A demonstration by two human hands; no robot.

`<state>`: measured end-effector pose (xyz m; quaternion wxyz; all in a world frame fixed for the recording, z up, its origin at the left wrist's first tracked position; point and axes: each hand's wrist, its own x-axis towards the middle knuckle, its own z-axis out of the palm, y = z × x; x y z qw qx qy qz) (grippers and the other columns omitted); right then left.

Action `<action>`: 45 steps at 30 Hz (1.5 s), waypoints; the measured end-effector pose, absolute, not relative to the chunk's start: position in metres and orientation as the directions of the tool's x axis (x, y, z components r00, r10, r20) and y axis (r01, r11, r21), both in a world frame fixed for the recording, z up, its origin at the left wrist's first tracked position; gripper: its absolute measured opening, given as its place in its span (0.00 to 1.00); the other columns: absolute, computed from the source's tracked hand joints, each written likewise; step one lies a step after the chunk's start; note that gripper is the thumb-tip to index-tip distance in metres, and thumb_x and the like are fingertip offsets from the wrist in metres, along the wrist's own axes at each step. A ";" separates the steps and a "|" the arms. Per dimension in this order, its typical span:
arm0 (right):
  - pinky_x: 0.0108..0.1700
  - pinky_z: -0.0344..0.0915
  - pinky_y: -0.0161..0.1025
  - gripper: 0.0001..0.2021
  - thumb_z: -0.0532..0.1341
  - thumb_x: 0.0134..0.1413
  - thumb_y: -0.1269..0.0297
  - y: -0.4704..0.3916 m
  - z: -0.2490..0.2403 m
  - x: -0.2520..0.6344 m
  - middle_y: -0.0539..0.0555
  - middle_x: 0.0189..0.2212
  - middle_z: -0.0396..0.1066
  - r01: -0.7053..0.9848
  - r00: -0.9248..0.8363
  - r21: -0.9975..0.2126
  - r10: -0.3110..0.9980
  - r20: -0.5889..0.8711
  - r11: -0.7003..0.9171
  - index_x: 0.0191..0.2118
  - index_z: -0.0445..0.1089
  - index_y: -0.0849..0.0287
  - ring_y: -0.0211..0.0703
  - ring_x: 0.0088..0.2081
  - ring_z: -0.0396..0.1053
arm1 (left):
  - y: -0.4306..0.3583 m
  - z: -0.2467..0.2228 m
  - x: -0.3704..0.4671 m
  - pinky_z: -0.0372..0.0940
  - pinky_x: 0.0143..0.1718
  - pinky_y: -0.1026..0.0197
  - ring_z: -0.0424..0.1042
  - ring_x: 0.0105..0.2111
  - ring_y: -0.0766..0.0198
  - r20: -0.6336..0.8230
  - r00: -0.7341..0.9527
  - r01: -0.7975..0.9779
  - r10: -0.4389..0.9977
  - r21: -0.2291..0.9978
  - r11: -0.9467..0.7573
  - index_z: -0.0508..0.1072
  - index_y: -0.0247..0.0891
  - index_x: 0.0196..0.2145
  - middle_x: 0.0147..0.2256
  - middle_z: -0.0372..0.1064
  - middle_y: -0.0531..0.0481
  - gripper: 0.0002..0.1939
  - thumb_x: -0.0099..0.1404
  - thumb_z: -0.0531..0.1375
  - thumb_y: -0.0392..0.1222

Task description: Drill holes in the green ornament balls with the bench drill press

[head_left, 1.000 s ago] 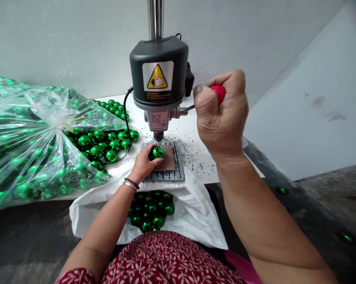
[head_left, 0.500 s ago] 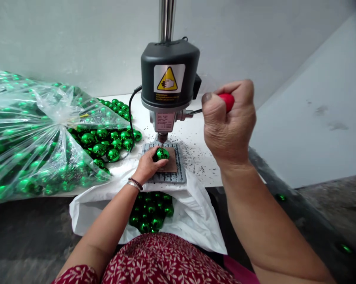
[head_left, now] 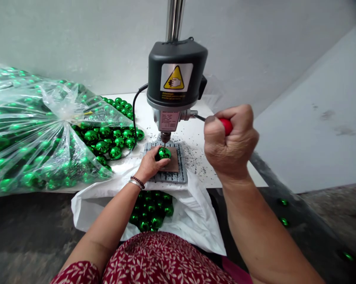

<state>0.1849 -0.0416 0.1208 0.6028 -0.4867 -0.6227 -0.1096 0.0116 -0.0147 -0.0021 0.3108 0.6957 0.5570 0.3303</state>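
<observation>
Between the thumb and fingers of my left hand (head_left: 151,163) is a shiny green ball ornament (head_left: 165,153). It rests on a brown board (head_left: 173,162) over the grooved grey base (head_left: 180,173) of a small drill press (head_left: 178,75). Directly above the ball hangs the chuck (head_left: 165,136), its thin bit reaching down to the ball's top; whether it has gone in I cannot tell. My right hand (head_left: 233,142) is wrapped round the red knob (head_left: 226,125) of the press's feed lever (head_left: 200,117).
A clear plastic bag (head_left: 67,112) full of green balls lies at the left, with loose balls (head_left: 102,146) beside it. Dark shavings litter the white table (head_left: 201,165). More balls lie in a white cloth sack (head_left: 195,221) below the edge. Several balls (head_left: 283,221) are on the floor at right.
My right hand has pulled the lever's red knob lower. My left hand still holds the ball under the bit. The view has shifted slightly, and another ball shows on the floor at right.
</observation>
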 end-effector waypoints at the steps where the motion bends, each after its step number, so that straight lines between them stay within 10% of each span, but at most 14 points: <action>1: 0.29 0.59 0.36 0.07 0.55 0.57 0.62 -0.042 0.119 0.185 0.46 0.23 0.61 0.744 0.196 -0.438 0.463 0.865 0.504 0.29 0.58 0.54 0.33 0.24 0.58 | -0.015 -0.003 0.011 0.66 0.48 0.58 0.72 0.43 0.57 0.112 0.164 0.567 0.980 0.802 -0.187 0.73 0.38 0.48 0.42 0.75 0.49 0.20 0.58 0.65 0.44; 18: 0.30 0.58 0.31 0.01 0.55 0.59 0.68 -0.041 0.074 0.184 0.48 0.27 0.65 0.820 0.106 -0.240 0.274 0.956 0.520 0.36 0.62 0.58 0.31 0.27 0.61 | -0.014 -0.010 0.010 0.65 0.46 0.60 0.71 0.41 0.59 0.140 0.171 0.479 0.975 0.853 -0.206 0.74 0.39 0.45 0.38 0.75 0.52 0.17 0.57 0.65 0.42; 34: 0.29 0.57 0.32 0.10 0.55 0.59 0.58 -0.025 0.137 0.177 0.47 0.24 0.62 0.677 0.309 -0.527 0.451 0.837 0.514 0.31 0.61 0.59 0.28 0.25 0.58 | -0.018 -0.005 0.006 0.65 0.40 0.62 0.71 0.36 0.61 0.127 0.121 0.479 0.984 0.861 -0.170 0.74 0.38 0.44 0.35 0.74 0.53 0.19 0.54 0.66 0.43; 40: 0.31 0.56 0.32 0.10 0.56 0.55 0.58 -0.022 0.145 0.178 0.47 0.26 0.63 0.680 0.354 -0.579 0.490 0.797 0.450 0.32 0.62 0.61 0.27 0.26 0.57 | -0.038 0.005 -0.033 0.66 0.52 0.55 0.72 0.48 0.54 0.117 0.398 0.451 0.910 0.839 -0.305 0.75 0.39 0.49 0.48 0.75 0.45 0.26 0.52 0.68 0.47; 45: 0.34 0.59 0.34 0.11 0.56 0.53 0.58 -0.021 0.142 0.180 0.49 0.28 0.64 0.688 0.364 -0.586 0.495 0.789 0.428 0.33 0.63 0.62 0.29 0.29 0.60 | -0.033 0.015 -0.073 0.67 0.51 0.53 0.73 0.47 0.54 0.175 0.019 0.726 0.984 0.674 -0.134 0.72 0.36 0.54 0.52 0.72 0.38 0.21 0.66 0.58 0.45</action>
